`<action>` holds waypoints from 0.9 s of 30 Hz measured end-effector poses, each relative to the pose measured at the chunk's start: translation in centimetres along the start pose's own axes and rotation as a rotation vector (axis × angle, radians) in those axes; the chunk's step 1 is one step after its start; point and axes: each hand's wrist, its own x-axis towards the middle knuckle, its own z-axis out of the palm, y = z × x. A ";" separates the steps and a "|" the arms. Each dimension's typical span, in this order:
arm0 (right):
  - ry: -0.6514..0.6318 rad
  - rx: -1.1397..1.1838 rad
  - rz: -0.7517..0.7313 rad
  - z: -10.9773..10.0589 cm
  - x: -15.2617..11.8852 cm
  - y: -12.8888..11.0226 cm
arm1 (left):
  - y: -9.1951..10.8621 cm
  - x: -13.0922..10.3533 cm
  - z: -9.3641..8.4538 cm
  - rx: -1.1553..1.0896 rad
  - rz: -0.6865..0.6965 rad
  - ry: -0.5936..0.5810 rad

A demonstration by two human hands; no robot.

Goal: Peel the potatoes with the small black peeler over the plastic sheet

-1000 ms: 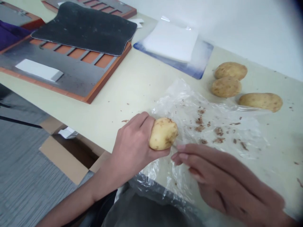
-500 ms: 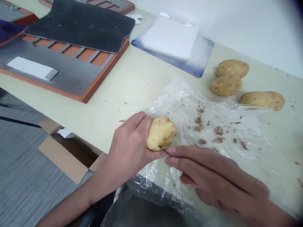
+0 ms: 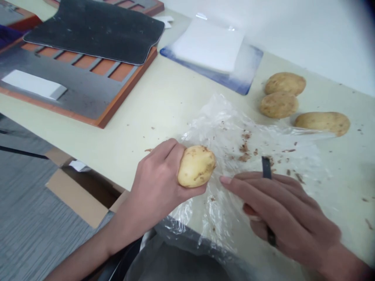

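My left hand (image 3: 159, 177) is closed around a partly peeled potato (image 3: 197, 166). The potato's pale yellow face, with brown spots near its edges, points up and to the right. Just right of it, my right hand (image 3: 281, 210) grips a slim black tool (image 3: 266, 168). One flat end sticks up between the fingers and another dark part shows below the palm; the fingers cover the rest, so its kind cannot be made out. The right index finger reaches toward the potato, a small gap away. Beneath both hands lies a crumpled clear plastic sheet (image 3: 225, 128) with brown peel scraps (image 3: 245, 148).
Three unpeeled potatoes (image 3: 279, 105) lie at the back right. A blue-edged board (image 3: 252, 74) bears a white packet (image 3: 208, 45). At left, an orange-edged tray (image 3: 105, 117) holds a black mat (image 3: 96, 31) and white block (image 3: 33, 84). A cardboard box (image 3: 77, 197) stands below the table edge.
My right hand has drawn back right from the potato, and the thin dark tip that touched its lower edge is away from it. The left hand still holds the potato in nearly the same place.
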 end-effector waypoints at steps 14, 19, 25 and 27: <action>0.050 0.139 0.072 3.6 2.3 0.4 | -0.1 0.0 0.1 -0.006 -0.038 0.007; 0.289 -0.127 0.358 2.4 1.6 2.7 | 0.1 0.0 0.1 -0.005 -0.052 -0.008; 0.044 0.072 -0.038 1.7 1.4 0.8 | -0.3 0.0 0.3 0.001 -0.011 0.023; 0.080 0.113 -0.070 2.5 1.7 0.9 | -0.4 0.0 0.4 0.017 0.009 0.054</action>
